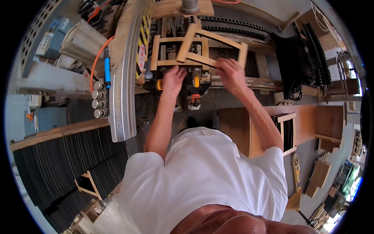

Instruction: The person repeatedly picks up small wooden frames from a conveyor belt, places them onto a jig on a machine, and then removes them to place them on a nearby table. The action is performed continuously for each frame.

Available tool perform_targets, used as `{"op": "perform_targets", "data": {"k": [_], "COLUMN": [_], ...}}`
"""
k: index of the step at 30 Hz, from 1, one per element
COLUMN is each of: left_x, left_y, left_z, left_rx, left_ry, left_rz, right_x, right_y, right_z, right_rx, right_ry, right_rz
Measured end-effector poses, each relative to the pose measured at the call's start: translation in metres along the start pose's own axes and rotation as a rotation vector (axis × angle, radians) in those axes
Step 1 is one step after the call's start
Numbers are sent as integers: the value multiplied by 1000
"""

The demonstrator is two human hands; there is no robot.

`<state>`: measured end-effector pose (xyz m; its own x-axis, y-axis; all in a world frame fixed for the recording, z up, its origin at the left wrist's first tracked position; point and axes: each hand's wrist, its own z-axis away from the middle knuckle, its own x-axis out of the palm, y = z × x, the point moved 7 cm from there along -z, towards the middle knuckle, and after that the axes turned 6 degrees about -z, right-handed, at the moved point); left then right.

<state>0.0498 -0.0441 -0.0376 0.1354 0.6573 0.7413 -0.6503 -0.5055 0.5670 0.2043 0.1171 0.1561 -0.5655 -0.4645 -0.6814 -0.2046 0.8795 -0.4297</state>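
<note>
My right hand [231,76] grips the lower bar of a pale wooden frame [218,36] near its right corner. This rectangular frame is tilted, and its left end overlaps a second wooden frame [155,52] that rests on the machine. My left hand [174,80] is just below the second frame's lower bar, with fingers stretched toward it and partly apart. Nothing shows in that hand; whether its fingertips touch the bar is hard to tell. Below the frames, the machine carries yellow round parts [196,81] and a red part [193,96].
A metal-edged beam [121,97] stands at left, with a blue pen-like tool [107,72] and an orange hose [93,64]. More wooden frames [289,132] lean by a brown board [306,123] at right. Dark slats [58,163] are stacked lower left. Black chain-like tracks run behind.
</note>
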Motion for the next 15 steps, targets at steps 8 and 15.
{"op": "perform_targets", "data": {"k": [8, 15], "left_x": [14, 1], "left_y": [3, -8], "left_z": [23, 18], "left_rx": [121, 259], "left_ry": [-175, 12], "left_rz": [52, 33], "right_x": [110, 126], "right_y": [-11, 4], "right_z": [-44, -48], "right_rx": [-156, -186], "right_ry": [-242, -341], "right_rz": [10, -42]}}
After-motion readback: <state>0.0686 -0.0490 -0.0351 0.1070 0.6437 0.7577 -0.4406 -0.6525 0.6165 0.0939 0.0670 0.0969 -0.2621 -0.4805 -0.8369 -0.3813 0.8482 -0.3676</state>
